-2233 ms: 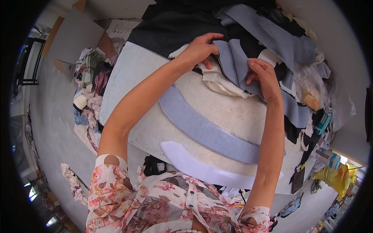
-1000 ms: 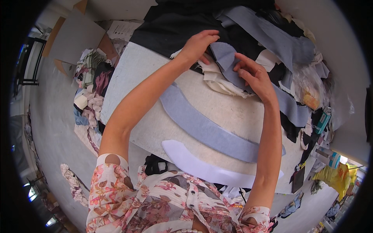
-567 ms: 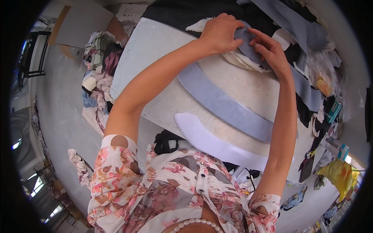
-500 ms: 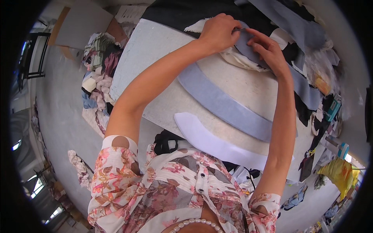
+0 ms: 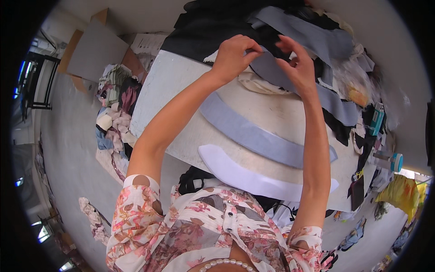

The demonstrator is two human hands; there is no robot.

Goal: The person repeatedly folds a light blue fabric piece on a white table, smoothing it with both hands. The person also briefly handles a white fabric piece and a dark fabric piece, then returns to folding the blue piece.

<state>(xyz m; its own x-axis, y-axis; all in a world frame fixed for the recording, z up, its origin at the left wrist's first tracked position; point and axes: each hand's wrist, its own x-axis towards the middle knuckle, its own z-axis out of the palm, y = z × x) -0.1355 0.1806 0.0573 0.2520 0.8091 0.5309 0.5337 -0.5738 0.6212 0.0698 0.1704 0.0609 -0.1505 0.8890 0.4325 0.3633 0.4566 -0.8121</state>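
My left hand [image 5: 235, 56] pinches the upper edge of a grey-blue curved fabric piece [image 5: 266, 70] between thumb and fingertips. My right hand [image 5: 297, 68] is beside its right side, thumb and fingers apart with nothing between them; part of the piece is hidden behind this hand. Beneath the piece lies a cream cloth [image 5: 260, 85] with a frayed edge. Closer to me, a light blue curved strip [image 5: 253, 131] lies flat on the pale table [image 5: 181, 90]. Nearer still is a white curved strip [image 5: 244, 170], partly covered by my right forearm.
Black fabric [image 5: 199, 38] covers the table's far side, with grey-blue cloth [image 5: 308, 34] heaped at far right. A clear plastic bag [image 5: 355, 79] and a teal box [image 5: 376, 119] stand on the right. Folded garments [image 5: 115, 81] are piled left of the table. A dark phone-like object [image 5: 358, 195] lies near the right edge.
My right hand has come off the fabric piece's edge and its fingers have spread. The left hand keeps its pinch. The whole view has shifted slightly.
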